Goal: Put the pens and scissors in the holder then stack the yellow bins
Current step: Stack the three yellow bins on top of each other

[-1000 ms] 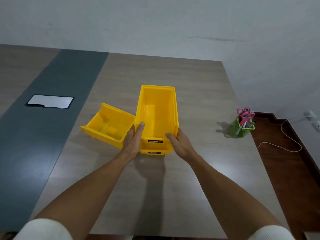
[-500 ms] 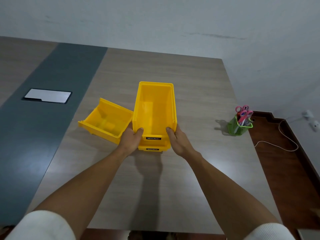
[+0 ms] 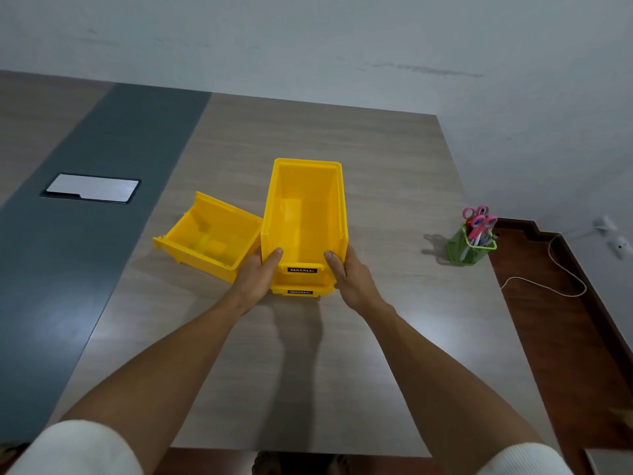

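Observation:
A yellow bin (image 3: pixel 305 214) sits nested on a second yellow bin (image 3: pixel 301 291), of which only the labelled front lip shows. My left hand (image 3: pixel 257 275) grips the top bin's front left corner, thumb on its rim. My right hand (image 3: pixel 349 274) grips its front right corner the same way. A third yellow bin (image 3: pixel 209 234) lies tilted on the table just left of the stack, touching it. At the table's right edge stands the green mesh holder (image 3: pixel 469 246) with pink-handled scissors (image 3: pixel 478 219) and pens in it.
The wooden table (image 3: pixel 308 371) has a dark grey strip on its left with a flat silver plate (image 3: pixel 92 188) set in it. A white cable (image 3: pixel 555 269) lies on the brown floor at the right. A white wall rises behind the table.
Both hands have lowered the top bin onto the lower one, so less of the lower bin's front shows. The tilted bin and the holder have stayed put.

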Demonstrator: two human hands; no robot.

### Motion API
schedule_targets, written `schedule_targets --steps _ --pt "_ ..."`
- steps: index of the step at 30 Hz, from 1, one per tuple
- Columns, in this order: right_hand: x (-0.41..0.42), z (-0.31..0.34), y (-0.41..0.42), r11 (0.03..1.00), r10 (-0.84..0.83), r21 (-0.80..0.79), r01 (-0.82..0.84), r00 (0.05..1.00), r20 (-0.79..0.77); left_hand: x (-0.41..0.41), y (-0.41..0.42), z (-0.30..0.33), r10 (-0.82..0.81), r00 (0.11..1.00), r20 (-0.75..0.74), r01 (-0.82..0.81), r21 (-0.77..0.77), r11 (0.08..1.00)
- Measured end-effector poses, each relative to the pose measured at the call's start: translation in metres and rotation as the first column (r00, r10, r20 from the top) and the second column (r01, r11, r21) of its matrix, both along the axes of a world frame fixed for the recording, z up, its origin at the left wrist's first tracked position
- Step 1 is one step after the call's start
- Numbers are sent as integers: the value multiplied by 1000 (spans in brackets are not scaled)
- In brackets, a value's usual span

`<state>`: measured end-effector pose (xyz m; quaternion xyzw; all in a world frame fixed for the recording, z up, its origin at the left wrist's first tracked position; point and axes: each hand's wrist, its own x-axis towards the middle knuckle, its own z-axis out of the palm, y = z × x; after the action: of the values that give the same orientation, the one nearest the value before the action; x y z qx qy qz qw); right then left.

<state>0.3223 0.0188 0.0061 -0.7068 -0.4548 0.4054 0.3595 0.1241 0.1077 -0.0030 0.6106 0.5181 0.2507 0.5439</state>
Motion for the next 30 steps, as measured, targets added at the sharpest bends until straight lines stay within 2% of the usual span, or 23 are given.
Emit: schedule_targets --steps 3,8,13,16,23,27,30 --pt "-2 -3 -6 999 26 -21 -27 999 -34 -5 -10 -5 -66 998 3 66 55 996" --pt "-3 -2 -7 999 -23 -31 20 995 -93 -5 -9 -7 -39 999 27 36 89 995" --pt "-5 -3 -10 999 -40 -25 37 991 -129 -9 -8 -6 -56 997 60 55 25 998" --pt "-7 -6 -14 999 -30 -22 28 992 -123 -11 -10 -8 -22 997 77 24 -23 999" --pt "-7 -10 -17 999 -37 5 37 998 -59 -10 -22 -9 -96 995 4 95 128 987" --pt "3 -11 -18 998 -60 19 62 997 -56 -1 -16 -16 -108 994 -30 111 132 985" --pt "14 -12 -19 996 -91 17 92 994 -54 16 -16 -9 -111 994 -2 111 109 988"
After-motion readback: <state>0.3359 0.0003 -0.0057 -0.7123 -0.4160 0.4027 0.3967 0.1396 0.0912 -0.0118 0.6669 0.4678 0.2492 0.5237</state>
